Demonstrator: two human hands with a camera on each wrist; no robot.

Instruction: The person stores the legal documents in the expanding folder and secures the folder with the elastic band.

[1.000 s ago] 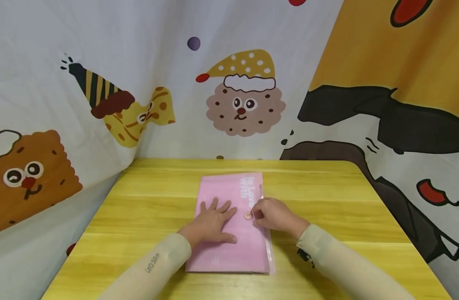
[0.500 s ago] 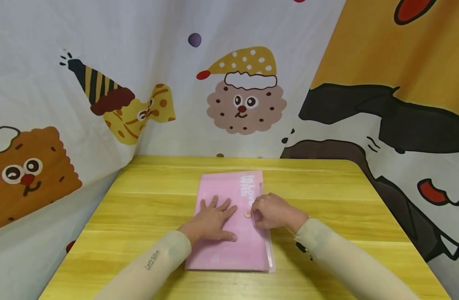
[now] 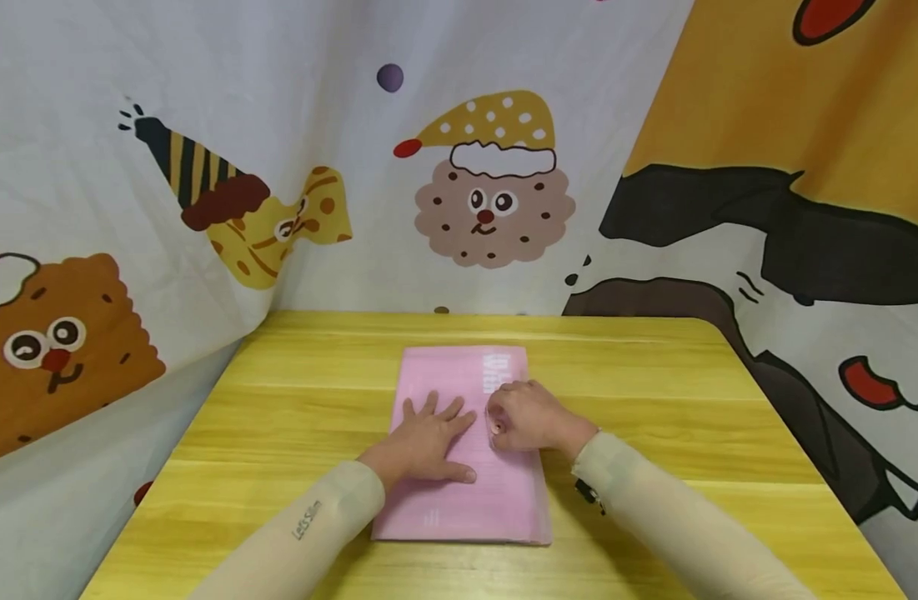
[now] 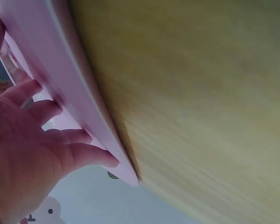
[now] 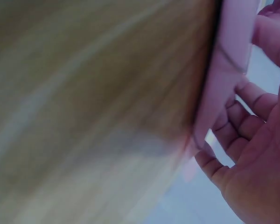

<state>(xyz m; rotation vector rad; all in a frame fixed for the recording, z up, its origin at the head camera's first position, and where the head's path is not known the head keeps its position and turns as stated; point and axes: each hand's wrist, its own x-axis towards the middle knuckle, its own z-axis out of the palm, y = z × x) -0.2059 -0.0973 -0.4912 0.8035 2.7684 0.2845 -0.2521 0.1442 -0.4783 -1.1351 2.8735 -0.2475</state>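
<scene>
A pink plastic document folder point(image 3: 459, 508) with white lettering lies on the wooden table. My left hand point(image 3: 421, 442) rests on it with fingers spread; in the left wrist view, the left hand point(image 4: 42, 144) is beside the folder's long edge. Over the folder's right side, my right hand point(image 3: 526, 415) pinches the clear-edged closing flap with curled fingers. A small round button point(image 3: 497, 428) shows partly between those fingers, and the hand hides most of the flap. The right wrist view has the right hand point(image 5: 259, 135) at the pink folder edge point(image 5: 224, 79).
The yellow wood-grain table point(image 3: 654, 375) extends around the folder on all sides. Behind it hangs a white curtain point(image 3: 338, 108) printed with cartoon biscuits. A dark band point(image 3: 589, 495) shows at the right wrist.
My right hand has moved left with the flap, from beside the button to over it. The folder's right edge now looks straighter. The left hand has stayed in place.
</scene>
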